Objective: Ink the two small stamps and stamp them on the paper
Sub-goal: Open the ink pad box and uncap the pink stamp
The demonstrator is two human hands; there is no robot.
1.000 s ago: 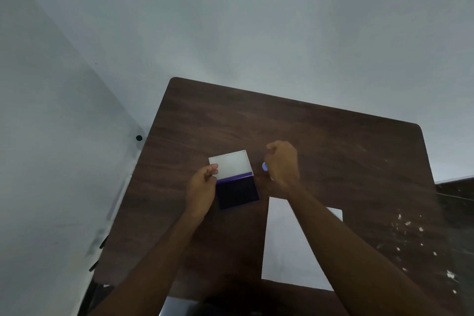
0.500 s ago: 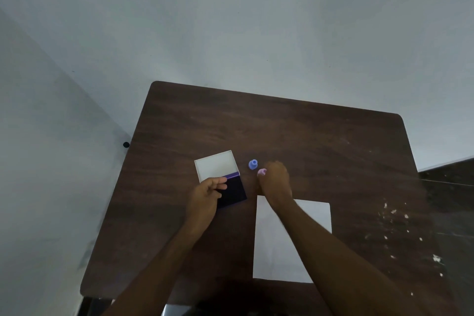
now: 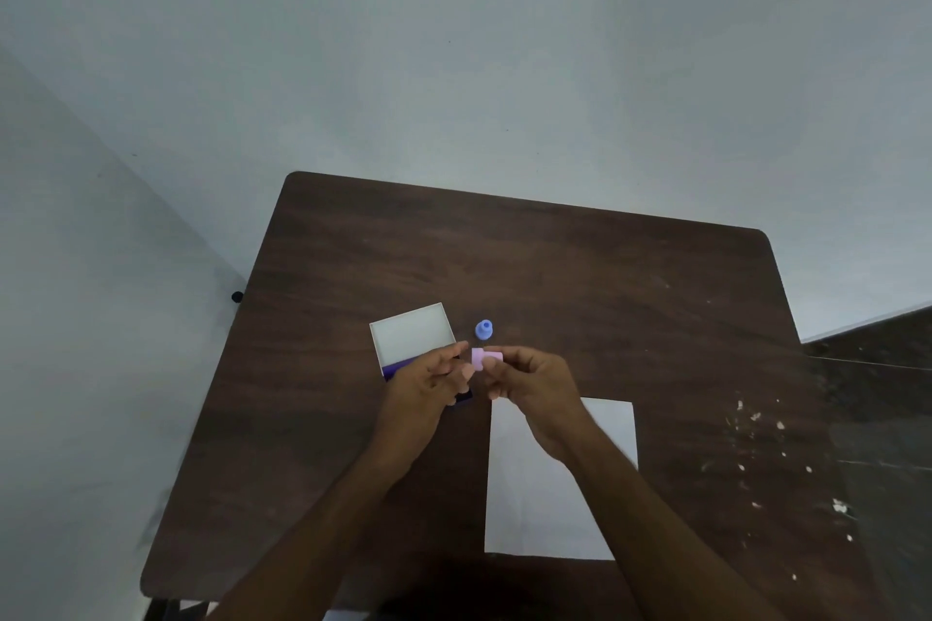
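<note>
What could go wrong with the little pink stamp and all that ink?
The pink stamp is held only by fingertips of the right hand above the table, so it might slip. The left hand hangs over the open ink pad and could get inky, then smudge the paper.

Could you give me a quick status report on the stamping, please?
Right hand pinching pink stamp, left hand at its end. Blue stamp upright on table. Ink pad open; paper unmarked where visible. Nothing obstructing.

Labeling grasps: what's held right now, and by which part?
Right hand pinches the pink stamp by its handle end; left hand fingertips meet its other end.
</note>
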